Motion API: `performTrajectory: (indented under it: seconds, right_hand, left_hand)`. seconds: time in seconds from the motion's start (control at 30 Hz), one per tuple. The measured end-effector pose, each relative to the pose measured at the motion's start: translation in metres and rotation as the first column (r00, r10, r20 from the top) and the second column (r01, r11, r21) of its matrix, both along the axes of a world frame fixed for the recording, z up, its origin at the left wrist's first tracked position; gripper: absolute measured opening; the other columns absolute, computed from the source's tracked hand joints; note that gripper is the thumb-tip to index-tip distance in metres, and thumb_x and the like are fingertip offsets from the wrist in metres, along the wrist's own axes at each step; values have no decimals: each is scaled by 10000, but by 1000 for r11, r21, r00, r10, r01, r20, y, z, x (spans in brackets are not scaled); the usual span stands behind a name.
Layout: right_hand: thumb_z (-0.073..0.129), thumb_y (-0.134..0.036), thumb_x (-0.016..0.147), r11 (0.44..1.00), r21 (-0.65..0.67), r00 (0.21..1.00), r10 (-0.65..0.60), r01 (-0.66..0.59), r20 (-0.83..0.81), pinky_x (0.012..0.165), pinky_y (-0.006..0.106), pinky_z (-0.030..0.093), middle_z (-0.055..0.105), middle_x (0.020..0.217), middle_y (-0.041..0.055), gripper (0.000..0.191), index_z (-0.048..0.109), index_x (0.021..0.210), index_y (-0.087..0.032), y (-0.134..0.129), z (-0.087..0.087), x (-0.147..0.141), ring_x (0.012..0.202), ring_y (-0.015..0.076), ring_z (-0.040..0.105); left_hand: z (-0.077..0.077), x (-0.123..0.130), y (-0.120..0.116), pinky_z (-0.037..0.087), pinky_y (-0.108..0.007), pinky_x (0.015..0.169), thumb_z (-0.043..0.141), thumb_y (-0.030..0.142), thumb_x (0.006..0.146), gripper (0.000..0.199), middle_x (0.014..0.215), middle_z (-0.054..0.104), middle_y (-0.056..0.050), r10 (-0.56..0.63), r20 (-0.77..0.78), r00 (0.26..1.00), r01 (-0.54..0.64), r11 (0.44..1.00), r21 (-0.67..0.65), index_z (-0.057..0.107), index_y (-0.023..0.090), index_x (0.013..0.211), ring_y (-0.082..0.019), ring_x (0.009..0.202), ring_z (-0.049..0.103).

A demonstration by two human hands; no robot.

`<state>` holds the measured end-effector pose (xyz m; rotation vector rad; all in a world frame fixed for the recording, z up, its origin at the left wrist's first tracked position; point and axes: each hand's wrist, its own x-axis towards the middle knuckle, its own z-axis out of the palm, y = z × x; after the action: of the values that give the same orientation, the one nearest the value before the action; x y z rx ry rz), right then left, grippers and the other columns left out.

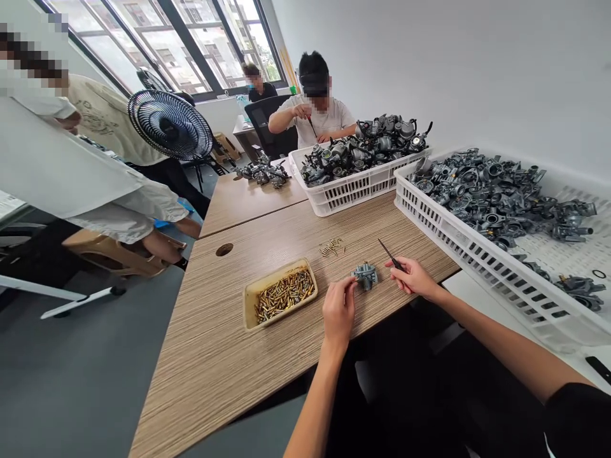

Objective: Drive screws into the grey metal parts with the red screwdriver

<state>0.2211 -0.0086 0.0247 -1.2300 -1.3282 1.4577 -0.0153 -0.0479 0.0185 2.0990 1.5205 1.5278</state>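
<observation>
While left hand [338, 312] pinches small carburetor [365, 275] on table [214, 356], near centre, right hand [414, 277] closed round thin screwdriver [390, 256]. Risk: light pinch, carburetor may twist; loose brass screws [333, 247] far side may scatter.

Small assembly workshop, set up in an office-style room.

White slotted crates [477, 251] and [353, 187] are sitting on wood-grain tables [229, 356], each heaped with grey cast-metal carburetor bodies [496, 191], and a shallow tray [279, 297] is holding brass screws, with a few more screws [333, 247] lying loose near it. More metal parts [264, 172] are lying in a loose pile on the far table. Another person [312, 111] is sitting at the far end working on a part with a small tool, and others are standing or sitting nearby. A standing fan [170, 125], office chairs, bare white walls and large windows [191, 44] are giving the room its converted-office look.
</observation>
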Motion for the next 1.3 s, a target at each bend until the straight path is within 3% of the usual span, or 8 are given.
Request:
performTrajectory:
  seconds: [0.3,0.57,0.77,0.9,1.0,1.1,1.3]
  right_hand:
    - [701,-445,828,1000,16,1000,-3,3,11,327,186,320,624,670,-66,396,635,1109,-173,-1,-1,0,368,50,434]
    - [692,-422,849,1000,22,1000,1,-1,0,342,185,330,636,694,-60,364,642,1116,-180,-2,-1,0,381,50,448]
    - [719,-396,828,1000,16,1000,-7,7,-21,343,181,346,644,724,-50,348,651,1097,-186,-1,-4,0,420,56,483]
    - [705,-426,839,1000,8,999,-2,3,-43,335,187,352,638,710,-56,355,627,1087,-185,0,-6,0,405,59,480]
    - [666,-490,870,1000,-5,998,-5,5,-69,330,184,358,635,724,-61,406,576,1142,-202,1,-4,0,420,74,524]
    - [602,-591,909,1000,-18,996,-5,4,-86,312,181,341,636,737,-70,484,507,1224,-235,1,-1,1,419,94,565]
    - [610,-620,900,1000,-5,998,3,-3,-64,312,173,247,614,679,-86,478,524,1175,-238,1,-1,-1,352,73,471]
  left_hand:
    - [1,6,5,564,-328,797,526,359,1066,205,931,761,-37,-128,-75,989,122,989,-83,682,245,999,-193,854,694]
    - [-6,10,9,559,-335,815,512,333,1066,203,960,755,-43,-123,-144,982,99,982,-164,685,256,991,-205,879,684]
    - [-7,9,12,541,-342,809,554,334,1052,175,901,708,-52,-122,-268,956,94,989,-114,705,259,1004,-215,844,643]
    - [-3,8,15,538,-398,932,601,339,1028,152,1073,697,-102,-53,-347,936,45,998,-32,727,260,998,-254,1010,646]
    - [1,6,23,527,-415,1016,587,304,1033,141,1194,694,-99,-168,-375,911,159,986,-56,719,259,1009,-254,1126,642]
    - [3,5,35,545,-393,978,558,314,1048,172,1120,711,-84,-245,-410,878,221,969,-106,711,253,997,-232,1049,659]
    - [-1,8,56,545,-378,950,566,344,1047,188,1065,705,-92,-189,-463,866,186,981,-51,719,248,996,-233,1008,642]
